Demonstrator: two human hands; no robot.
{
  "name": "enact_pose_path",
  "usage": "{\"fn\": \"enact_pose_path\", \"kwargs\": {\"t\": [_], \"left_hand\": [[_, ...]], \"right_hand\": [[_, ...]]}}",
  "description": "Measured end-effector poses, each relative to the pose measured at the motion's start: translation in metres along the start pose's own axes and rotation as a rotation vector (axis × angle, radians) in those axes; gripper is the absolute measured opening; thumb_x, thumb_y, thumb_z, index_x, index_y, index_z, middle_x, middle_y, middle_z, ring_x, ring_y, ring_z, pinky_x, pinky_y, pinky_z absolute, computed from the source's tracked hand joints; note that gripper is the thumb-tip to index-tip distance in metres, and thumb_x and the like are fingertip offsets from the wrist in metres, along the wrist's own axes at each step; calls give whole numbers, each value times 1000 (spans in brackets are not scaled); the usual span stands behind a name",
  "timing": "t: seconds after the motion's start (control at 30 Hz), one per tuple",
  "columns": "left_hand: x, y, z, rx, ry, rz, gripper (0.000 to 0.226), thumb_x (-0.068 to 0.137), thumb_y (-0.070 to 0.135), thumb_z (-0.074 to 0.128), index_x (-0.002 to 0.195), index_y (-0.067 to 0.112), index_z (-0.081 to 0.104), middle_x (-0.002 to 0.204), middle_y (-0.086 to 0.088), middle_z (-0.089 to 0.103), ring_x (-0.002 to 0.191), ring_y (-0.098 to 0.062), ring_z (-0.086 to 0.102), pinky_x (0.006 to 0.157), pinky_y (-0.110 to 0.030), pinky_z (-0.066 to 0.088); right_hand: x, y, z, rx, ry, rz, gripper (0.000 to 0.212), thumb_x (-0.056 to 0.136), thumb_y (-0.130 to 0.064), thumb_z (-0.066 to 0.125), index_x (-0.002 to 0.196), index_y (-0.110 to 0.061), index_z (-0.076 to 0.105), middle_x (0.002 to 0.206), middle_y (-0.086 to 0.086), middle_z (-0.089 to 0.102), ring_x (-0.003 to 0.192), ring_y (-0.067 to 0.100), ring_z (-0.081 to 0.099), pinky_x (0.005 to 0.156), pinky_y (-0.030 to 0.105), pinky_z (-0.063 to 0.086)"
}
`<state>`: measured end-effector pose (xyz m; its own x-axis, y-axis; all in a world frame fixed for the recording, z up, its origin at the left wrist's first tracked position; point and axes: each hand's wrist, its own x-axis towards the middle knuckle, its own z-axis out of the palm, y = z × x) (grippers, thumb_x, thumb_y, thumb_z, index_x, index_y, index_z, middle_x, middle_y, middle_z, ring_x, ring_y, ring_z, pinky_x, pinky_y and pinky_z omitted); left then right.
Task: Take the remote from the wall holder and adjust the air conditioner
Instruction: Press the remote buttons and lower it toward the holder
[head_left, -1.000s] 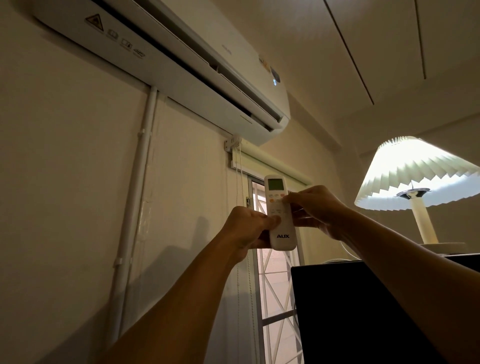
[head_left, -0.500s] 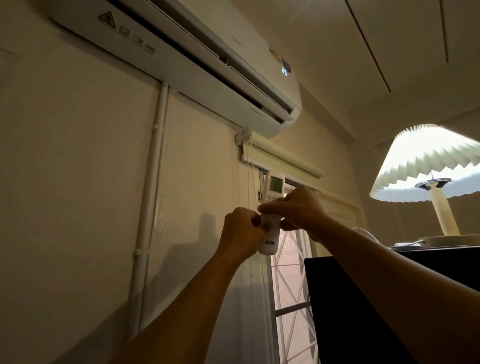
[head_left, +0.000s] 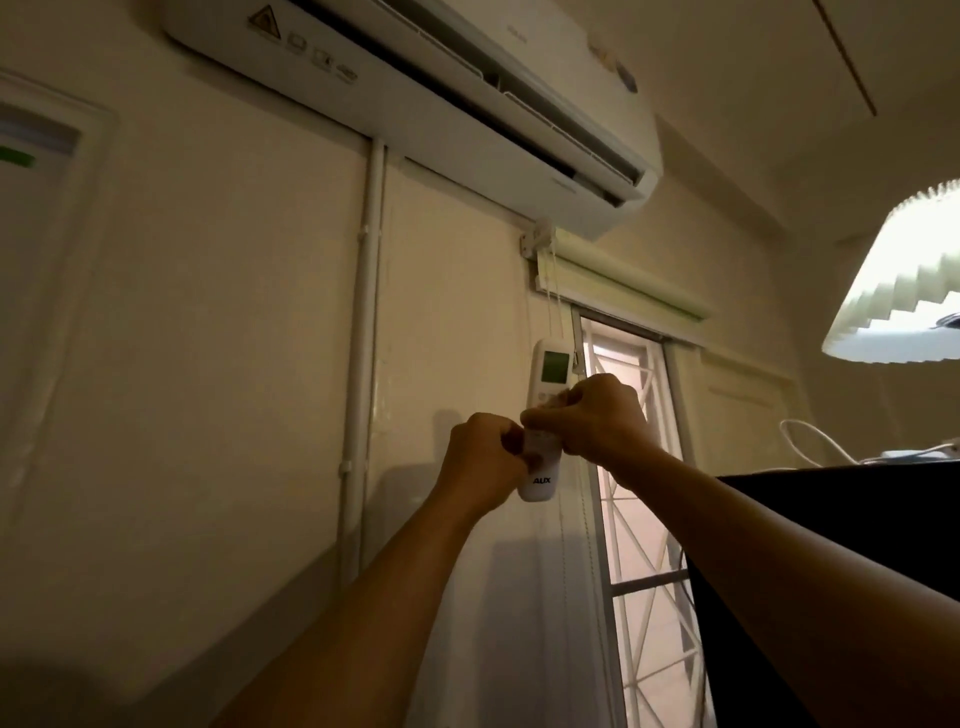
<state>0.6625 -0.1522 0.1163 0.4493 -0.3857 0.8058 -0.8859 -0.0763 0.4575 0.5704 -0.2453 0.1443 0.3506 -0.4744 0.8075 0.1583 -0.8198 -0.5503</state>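
Note:
A white remote (head_left: 551, 370) with a green screen and an AUX logo stands upright in front of me, held up toward the wall. My left hand (head_left: 480, 460) grips its lower half from the left. My right hand (head_left: 600, 418) covers its buttons from the right, fingers curled over the front. The white air conditioner (head_left: 441, 104) hangs high on the wall above, its front flap open. No wall holder is visible.
A white pipe (head_left: 363, 364) runs down the wall under the unit. A rolled blind (head_left: 618, 286) with cords tops a barred window (head_left: 634, 467). A lit pleated lamp (head_left: 904, 291) stands at right on a dark cabinet (head_left: 831, 597) with a white cable.
The view has swung to the right and up, so the air conditioner looms larger and the lamp sits at the frame edge. Both hands stay on the remote, the right hand sliding lower over the buttons.

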Motion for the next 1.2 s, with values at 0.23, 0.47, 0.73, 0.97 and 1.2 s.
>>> {"fn": "enact_pose_path", "kwargs": {"t": [0.23, 0.47, 0.73, 0.97, 1.2], "left_hand": [[-16, -25, -11, 77, 26, -72, 15, 84, 11, 68, 96, 3, 69, 100, -15, 72, 91, -28, 70, 84, -43, 59], [-34, -54, -18, 146, 29, -171, 15, 82, 14, 68, 92, 4, 73, 93, -14, 74, 84, -27, 70, 80, -40, 59], [-66, -91, -17, 247, -30, -287, 20, 79, 16, 73, 97, 7, 72, 96, -12, 74, 88, -26, 70, 78, -34, 57], [-98, -118, -5, 289, -31, -370, 32, 78, 21, 75, 106, 7, 71, 105, -12, 74, 94, -26, 70, 79, -33, 57], [-123, -135, 11, 344, -26, -434, 29, 79, 19, 74, 103, 4, 71, 101, -15, 74, 92, -28, 71, 78, -37, 59]], "right_hand": [[-13, 7, 36, 31, -39, 18, 47, 68, -33, 82, 103, -6, 65, 108, 12, 70, 92, 25, 71, 78, 39, 60], [-28, 20, 75, 67, -103, 72, 46, 67, -36, 83, 100, -8, 66, 106, 11, 71, 90, 24, 71, 78, 39, 60], [-55, 46, 116, 85, -210, 128, 46, 63, -36, 85, 96, -9, 68, 105, 11, 72, 89, 25, 71, 78, 41, 60], [-84, 67, 139, 38, -296, 147, 54, 54, -42, 88, 90, -6, 71, 93, 9, 73, 82, 22, 71, 72, 37, 60], [-110, 87, 151, 16, -355, 158, 53, 48, -42, 89, 85, -7, 73, 81, 5, 69, 71, 15, 66, 49, 19, 46]]}}
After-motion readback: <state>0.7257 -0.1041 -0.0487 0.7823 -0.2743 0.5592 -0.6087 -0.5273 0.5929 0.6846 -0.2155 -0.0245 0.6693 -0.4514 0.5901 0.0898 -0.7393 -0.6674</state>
